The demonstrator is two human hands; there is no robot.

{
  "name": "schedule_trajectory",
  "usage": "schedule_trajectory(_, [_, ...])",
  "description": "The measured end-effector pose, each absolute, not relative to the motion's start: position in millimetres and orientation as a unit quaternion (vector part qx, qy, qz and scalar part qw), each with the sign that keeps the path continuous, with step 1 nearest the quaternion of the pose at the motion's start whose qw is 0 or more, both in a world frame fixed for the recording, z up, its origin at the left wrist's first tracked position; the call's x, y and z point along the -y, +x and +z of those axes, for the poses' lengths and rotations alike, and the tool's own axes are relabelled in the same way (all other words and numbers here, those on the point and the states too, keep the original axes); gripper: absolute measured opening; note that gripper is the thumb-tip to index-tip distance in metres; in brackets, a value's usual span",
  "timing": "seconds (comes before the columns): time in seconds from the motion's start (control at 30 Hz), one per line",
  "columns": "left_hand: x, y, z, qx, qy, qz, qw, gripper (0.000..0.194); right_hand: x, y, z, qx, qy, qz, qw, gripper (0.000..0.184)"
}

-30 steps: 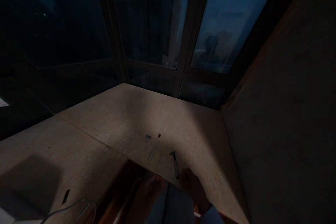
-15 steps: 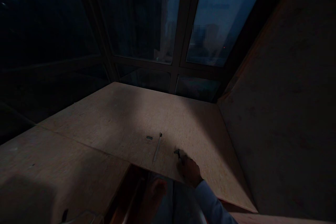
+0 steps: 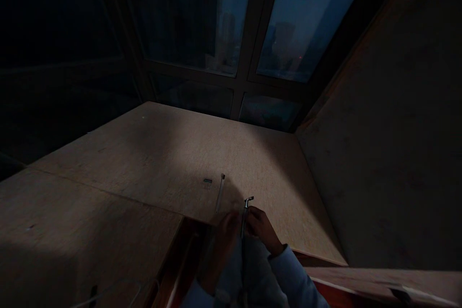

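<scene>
The scene is very dark. My right hand [image 3: 262,227] is closed round a thin dark tool with a T-shaped head [image 3: 248,200], lifted just above the near edge of the wooden tabletop [image 3: 162,159]. My left hand [image 3: 225,231] is right beside it, touching the tool's handle; its fingers look curled. A slim light stick [image 3: 220,191] lies on the table just left of the hands. A small dark piece [image 3: 207,181] lies left of the stick's far end.
A wooden side panel [image 3: 390,130] rises along the right of the table. Dark windows [image 3: 249,24] stand behind its far edge. A cable and a small dark item [image 3: 93,293] lie at the near left. A cut-out notch [image 3: 187,250] opens in the table's near edge.
My right hand reached the dark tool, closed on it and lifted it off the table. My left hand came up from my lap to the tool. The view shifted left.
</scene>
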State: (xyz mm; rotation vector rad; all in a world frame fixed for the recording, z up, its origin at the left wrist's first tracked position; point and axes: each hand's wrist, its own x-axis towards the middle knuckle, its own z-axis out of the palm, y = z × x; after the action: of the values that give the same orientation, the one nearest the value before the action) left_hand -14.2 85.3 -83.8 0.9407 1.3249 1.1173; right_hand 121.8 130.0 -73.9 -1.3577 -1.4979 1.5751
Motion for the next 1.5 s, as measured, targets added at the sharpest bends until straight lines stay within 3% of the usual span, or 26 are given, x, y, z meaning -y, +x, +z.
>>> schedule_trajectory(0.2, [-95,-5,-46,-0.528,0.406,0.481,0.570,0.055,-123,126,-62,0.630,-0.482,0.524,0.308,0.030])
schedule_trajectory(0.4, [-99,3,-55,-0.524,0.431,0.453,0.578,0.070,-110,139,-45,0.724,-0.516,0.386,0.246,0.032])
schedule_trajectory(0.53, [-97,7,-52,-0.505,0.448,0.439,0.592,0.069,-102,155,-39,0.755,-0.516,0.335,0.228,0.034])
schedule_trajectory(0.77, [-86,21,-36,-0.508,0.368,0.456,0.632,0.075,-88,190,-39,0.659,-0.551,0.403,0.317,0.054])
schedule_trajectory(1.03, [-73,38,-24,-0.440,0.382,0.462,0.668,0.044,-63,216,-41,0.597,-0.541,0.467,0.364,0.063])
schedule_trajectory(1.23, [-77,46,-38,-0.392,0.342,0.446,0.728,0.064,-50,227,-40,0.579,-0.556,0.481,0.353,0.070])
schedule_trajectory(1.5, [-83,38,-31,-0.352,0.313,0.404,0.784,0.062,-46,235,-36,0.551,-0.525,0.545,0.353,0.071])
